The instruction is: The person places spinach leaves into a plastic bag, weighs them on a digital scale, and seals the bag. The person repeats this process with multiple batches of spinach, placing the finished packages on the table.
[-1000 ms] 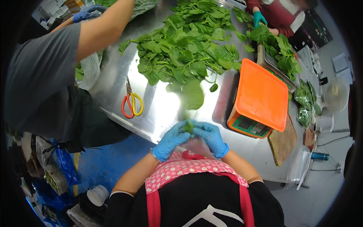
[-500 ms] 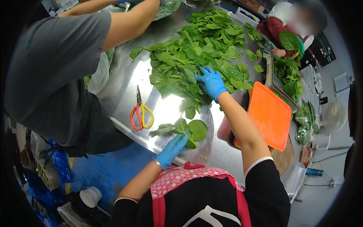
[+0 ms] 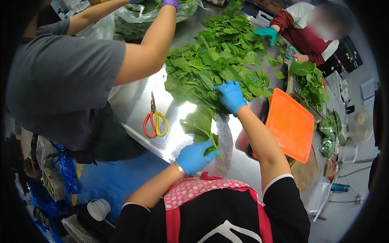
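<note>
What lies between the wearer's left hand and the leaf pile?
The held leaves, extending from the left hand toward the leaf pile, in the head view.

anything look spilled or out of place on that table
Only slightly: a few loose leaves lie apart from the main green heap, off its right side, so they look stray. Nothing else stands out.

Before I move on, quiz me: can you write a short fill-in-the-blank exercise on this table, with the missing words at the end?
The left hand, holding leafy greens, and the right hand, at the leaf pile, both wear ____ gloves.
The scissors have one red handle and one ____ handle.
Their tips point ____ from the person.
The flat tray is coloured ____.

Missing words: blue; yellow; away; orange.
</note>
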Demonstrator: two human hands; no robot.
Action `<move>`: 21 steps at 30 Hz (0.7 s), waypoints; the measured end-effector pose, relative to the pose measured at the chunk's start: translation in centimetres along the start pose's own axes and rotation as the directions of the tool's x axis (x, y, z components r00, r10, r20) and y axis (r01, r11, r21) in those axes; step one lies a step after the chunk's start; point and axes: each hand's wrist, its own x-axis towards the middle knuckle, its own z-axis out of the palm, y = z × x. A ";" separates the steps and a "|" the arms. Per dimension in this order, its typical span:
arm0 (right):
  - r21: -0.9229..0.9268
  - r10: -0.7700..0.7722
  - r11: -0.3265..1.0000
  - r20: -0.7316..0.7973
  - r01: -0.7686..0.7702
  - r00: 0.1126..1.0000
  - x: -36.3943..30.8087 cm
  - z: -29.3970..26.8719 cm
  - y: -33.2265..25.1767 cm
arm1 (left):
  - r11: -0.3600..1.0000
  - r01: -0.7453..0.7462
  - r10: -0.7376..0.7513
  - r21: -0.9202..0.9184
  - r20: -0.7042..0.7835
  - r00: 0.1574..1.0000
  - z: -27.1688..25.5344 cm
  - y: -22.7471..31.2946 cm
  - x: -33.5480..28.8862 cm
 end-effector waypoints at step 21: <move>0.050 0.084 0.995 -0.029 -0.083 0.996 10.8 -1.1 0.3 | 0.946 -0.282 0.322 0.162 -0.336 0.885 0.1 -5.7 0.0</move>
